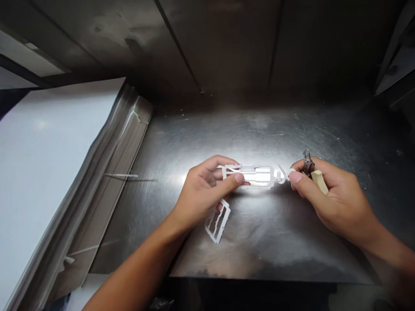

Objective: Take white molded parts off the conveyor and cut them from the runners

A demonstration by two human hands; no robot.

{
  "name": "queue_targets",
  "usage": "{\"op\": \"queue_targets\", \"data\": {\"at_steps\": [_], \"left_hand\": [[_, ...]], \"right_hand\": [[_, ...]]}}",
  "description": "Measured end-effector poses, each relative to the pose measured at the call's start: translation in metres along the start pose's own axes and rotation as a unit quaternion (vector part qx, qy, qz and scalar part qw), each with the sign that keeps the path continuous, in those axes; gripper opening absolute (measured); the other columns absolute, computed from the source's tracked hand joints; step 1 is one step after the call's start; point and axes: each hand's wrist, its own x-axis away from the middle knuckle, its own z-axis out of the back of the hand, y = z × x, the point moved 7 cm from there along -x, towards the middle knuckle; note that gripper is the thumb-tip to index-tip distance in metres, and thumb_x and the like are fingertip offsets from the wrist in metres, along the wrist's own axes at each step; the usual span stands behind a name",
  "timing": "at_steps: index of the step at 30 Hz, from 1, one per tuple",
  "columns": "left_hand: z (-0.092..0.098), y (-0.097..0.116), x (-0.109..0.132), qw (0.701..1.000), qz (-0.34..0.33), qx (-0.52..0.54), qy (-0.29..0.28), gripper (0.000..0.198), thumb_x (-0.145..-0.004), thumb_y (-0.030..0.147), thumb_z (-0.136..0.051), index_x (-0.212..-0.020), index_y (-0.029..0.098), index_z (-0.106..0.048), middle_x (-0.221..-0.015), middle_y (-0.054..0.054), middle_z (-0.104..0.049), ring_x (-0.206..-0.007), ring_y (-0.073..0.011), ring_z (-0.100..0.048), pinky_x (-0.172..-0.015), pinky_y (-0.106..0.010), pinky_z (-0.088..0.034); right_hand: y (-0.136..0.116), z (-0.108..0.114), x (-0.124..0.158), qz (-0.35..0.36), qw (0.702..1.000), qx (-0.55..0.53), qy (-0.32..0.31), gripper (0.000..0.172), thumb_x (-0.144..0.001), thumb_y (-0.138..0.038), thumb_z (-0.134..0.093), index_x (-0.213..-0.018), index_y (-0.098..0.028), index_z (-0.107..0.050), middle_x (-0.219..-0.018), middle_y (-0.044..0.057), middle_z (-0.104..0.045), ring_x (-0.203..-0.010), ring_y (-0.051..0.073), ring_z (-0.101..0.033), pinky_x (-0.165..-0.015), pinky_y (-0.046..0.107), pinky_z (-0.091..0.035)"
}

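My left hand (pixel 202 190) is closed on a white plastic frame (pixel 271 178), thumb across its front and fingers behind. The frame has long slots and lies level in the air over the metal table. Below the same hand hangs a second white slotted frame (pixel 223 224), tilted; how it is held is hidden by the hand. My right hand (pixel 337 190) is wrapped round a pair of nippers (pixel 320 181) with a cream handle, metal jaws pointing up. Its thumb and forefinger also pinch a thin, curled white plastic piece (pixel 281 176) at the frame's right end. Whether the two are joined I cannot tell.
A tall stack of white-topped sheets (pixel 65 129) stands on the left, with thin strips sticking out of its side. Beneath my hands is a shiny metal table (pixel 259 242), with small white specks scattered toward its dark back panel (pixel 227 47).
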Motion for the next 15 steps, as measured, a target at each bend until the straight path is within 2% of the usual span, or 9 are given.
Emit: {"op": "queue_targets", "data": {"at_steps": [2, 4, 8, 11, 15], "left_hand": [[-0.001, 0.001, 0.001, 1.0, 0.007, -0.009, 0.004, 0.039, -0.096, 0.042, -0.097, -0.102, 0.017, -0.068, -0.083, -0.007, -0.078, -0.042, -0.0044, -0.046, -0.037, -0.01, -0.039], [0.0, 0.002, 0.002, 1.0, 0.002, -0.005, 0.02, 0.041, -0.098, 0.045, -0.095, -0.099, 0.016, -0.066, -0.085, -0.008, -0.079, -0.041, -0.004, -0.046, -0.036, -0.009, -0.038], [0.004, 0.007, 0.001, 0.998, -0.024, 0.008, 0.06, 0.044, -0.098, 0.046, -0.095, -0.1, 0.016, -0.063, -0.091, -0.01, -0.081, -0.039, -0.0036, -0.047, -0.036, -0.009, -0.038], [0.005, 0.008, 0.001, 0.997, -0.032, 0.004, 0.071, 0.044, -0.098, 0.046, -0.094, -0.101, 0.016, -0.062, -0.09, -0.01, -0.081, -0.039, -0.0044, -0.048, -0.036, -0.009, -0.038], [0.004, 0.008, 0.004, 0.997, -0.035, -0.009, 0.063, 0.042, -0.1, 0.046, -0.093, -0.102, 0.016, -0.063, -0.09, -0.01, -0.081, -0.04, -0.004, -0.046, -0.037, -0.009, -0.039]], "right_hand": [[0.001, 0.007, 0.002, 0.007, 0.999, 0.024, 0.049, 0.011, -0.114, -0.035, -0.071, -0.11, -0.025, -0.072, -0.085, -0.004, -0.066, -0.066, 0.017, -0.062, -0.061, 0.027, -0.049], [0.005, 0.009, 0.005, 0.007, 0.998, 0.026, 0.062, 0.019, -0.117, -0.041, -0.071, -0.127, -0.025, -0.071, -0.09, -0.003, -0.069, -0.067, 0.017, -0.063, -0.062, 0.027, -0.05], [0.015, -0.006, 0.01, -0.016, 0.999, -0.009, -0.031, 0.045, -0.128, -0.061, -0.053, -0.159, -0.029, -0.056, -0.091, -0.003, -0.069, -0.065, 0.016, -0.061, -0.058, 0.028, -0.049], [0.019, -0.017, 0.013, -0.034, 0.996, -0.011, -0.082, 0.052, -0.13, -0.063, -0.047, -0.174, -0.035, -0.042, -0.096, -0.003, -0.071, -0.073, 0.018, -0.065, -0.06, 0.027, -0.051], [0.019, -0.025, 0.015, -0.044, 0.992, -0.006, -0.114, 0.059, -0.131, -0.062, -0.044, -0.182, -0.039, -0.026, -0.105, -0.003, -0.073, -0.083, 0.019, -0.069, -0.066, 0.029, -0.053]]}}
